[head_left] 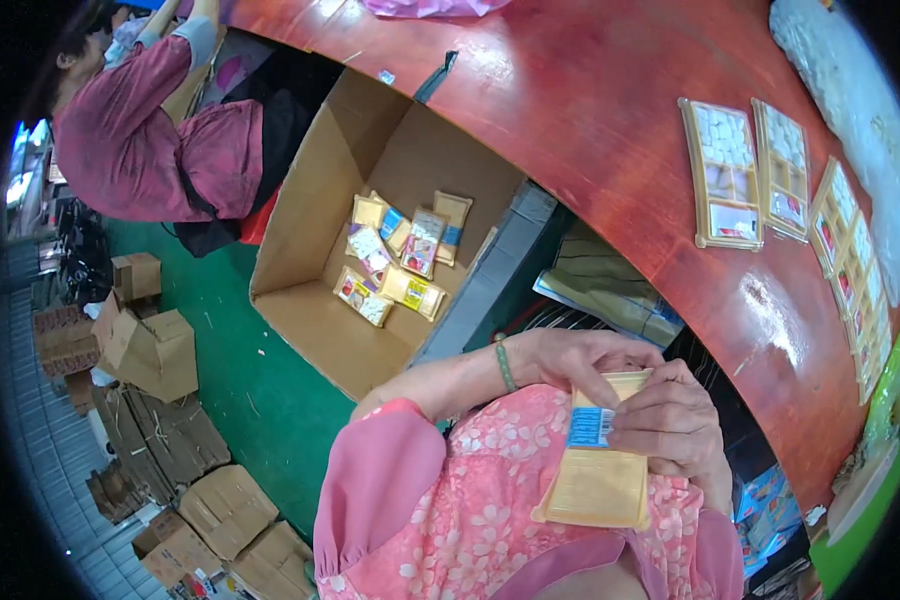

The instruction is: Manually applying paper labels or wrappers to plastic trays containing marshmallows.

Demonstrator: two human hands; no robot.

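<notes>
A flat pale-yellow plastic pack [600,487] is held close to my body, its plain side showing. Across it sits a blue and white label [590,427] with a barcode. My left hand [592,362], with a green bead bracelet [505,363] at the wrist, grips the pack's upper end, thumb on its face near the label. From the other side, the bent fingers of my right hand [670,425] close over its upper edge and press beside the label. Doubled edges show at the lower end; whether a second pack lies behind it is hidden.
Left stands an open cardboard box [305,240] holding several similar packs [425,243]. On the red table [570,110] lie trays with white pieces [725,170] and clear plastic wrap [860,110]. A co-worker [160,140] sits far left; cartons [155,350] stand on the green floor [230,335].
</notes>
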